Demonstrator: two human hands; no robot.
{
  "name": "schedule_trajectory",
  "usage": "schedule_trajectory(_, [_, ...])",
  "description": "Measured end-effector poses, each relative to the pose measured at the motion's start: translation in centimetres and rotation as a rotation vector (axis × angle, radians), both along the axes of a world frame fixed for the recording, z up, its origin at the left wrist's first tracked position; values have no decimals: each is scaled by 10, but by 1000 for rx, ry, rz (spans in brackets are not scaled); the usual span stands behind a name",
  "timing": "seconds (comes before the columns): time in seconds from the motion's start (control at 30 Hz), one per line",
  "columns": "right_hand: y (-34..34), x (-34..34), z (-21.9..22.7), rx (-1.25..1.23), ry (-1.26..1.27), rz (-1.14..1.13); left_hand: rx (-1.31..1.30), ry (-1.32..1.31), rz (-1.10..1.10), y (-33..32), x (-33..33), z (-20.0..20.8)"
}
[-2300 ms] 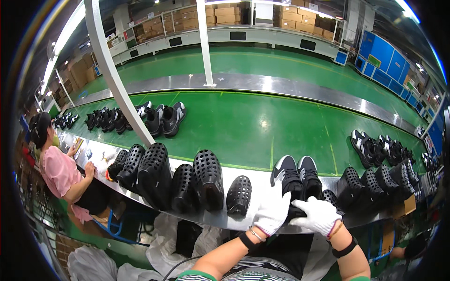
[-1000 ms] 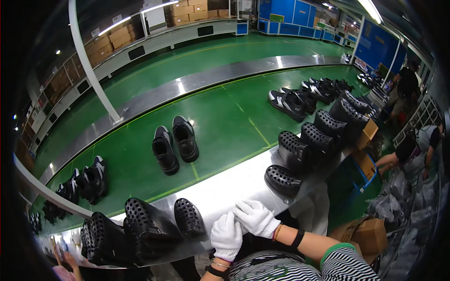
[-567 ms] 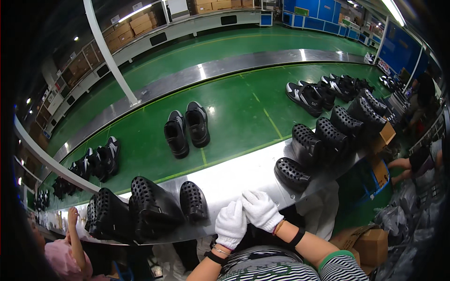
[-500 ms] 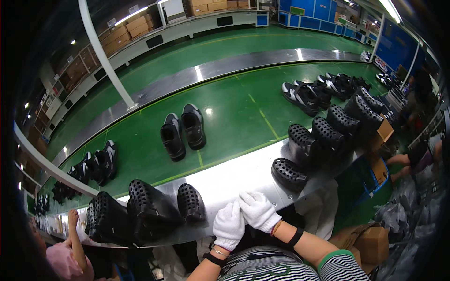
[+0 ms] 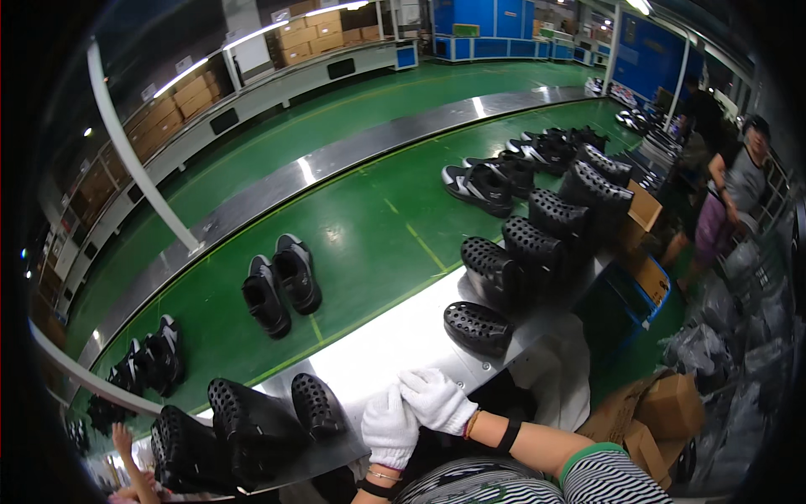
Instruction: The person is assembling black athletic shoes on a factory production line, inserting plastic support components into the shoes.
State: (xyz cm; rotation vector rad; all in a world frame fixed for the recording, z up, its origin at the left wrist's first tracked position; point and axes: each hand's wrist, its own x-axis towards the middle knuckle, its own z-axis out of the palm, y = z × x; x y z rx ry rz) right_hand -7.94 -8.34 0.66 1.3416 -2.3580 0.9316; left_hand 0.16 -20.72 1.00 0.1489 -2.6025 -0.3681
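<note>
My left hand (image 5: 390,433) and my right hand (image 5: 437,399), both in white knit gloves, rest together at the near edge of a shiny metal ledge (image 5: 369,336). Their fingertips touch or nearly touch. The fingers lie loosely extended, slightly bent, with no object visible in them. Left of my hands stands a single black shoe-shaped block with round holes (image 5: 319,405), beside taller stacks of such blocks (image 5: 252,420). Another low perforated block (image 5: 478,328) lies to the right. Beyond the ledge, a pair of black and grey sneakers (image 5: 281,286) sits on a green surface.
More perforated blocks (image 5: 533,244) crowd the ledge's right side, with several sneakers (image 5: 478,185) behind them. Further sneakers (image 5: 155,357) sit at the left. A white post (image 5: 138,151) rises there. Cardboard boxes (image 5: 667,412) and a person (image 5: 730,193) are at the right.
My view has turned to the right, so the scene sits further left and lower. A person has come into view at the right. My hands stay together at the ledge.
</note>
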Motion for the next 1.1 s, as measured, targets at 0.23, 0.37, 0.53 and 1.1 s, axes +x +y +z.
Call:
schedule_trajectory(0.23, [-3,-10,-12,-130,166,-31,-37,24,-22,-1,-5,-1])
schedule_trajectory(0.37, [4,-3,-4,8,-16,-48,13,54,-63,0,-9,-3])
schedule_trajectory(0.53, [-13,7,-15,-80,80,-57,-51,-177,-103,-28,18,-64])
schedule_trajectory(1.1, [-11,5,-37,-239,-640,24,-293,-6,-91,-30,13,-76])
